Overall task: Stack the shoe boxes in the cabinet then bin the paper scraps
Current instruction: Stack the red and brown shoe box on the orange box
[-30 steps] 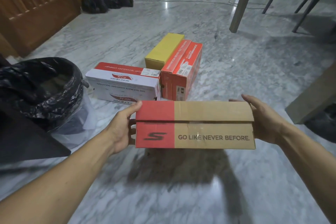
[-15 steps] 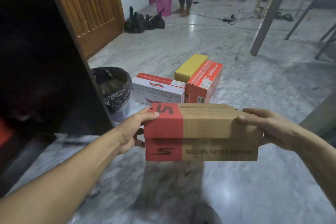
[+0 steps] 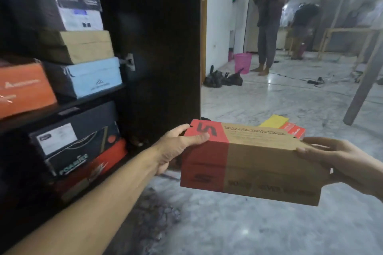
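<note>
Cardboard shoe box [image 3: 259,163], red at one end, held in the air between both hands, just outside the open cabinet [image 3: 157,47]. Left hand [image 3: 176,147] grips the red end, thumb over the lid; right hand [image 3: 339,159] clasps the plain end, fingers along the top edge. Box tilts slightly down to the right. Cabinet shelves at left already carry stacked boxes: a blue box [image 3: 91,78] and an orange box [image 3: 22,87] above, a dark box [image 3: 76,138] below. More boxes on the floor [image 3: 248,230] beyond. Judgement: level the box, turn it end-first toward a free spot, keep the lid pinned while sliding in.
</note>
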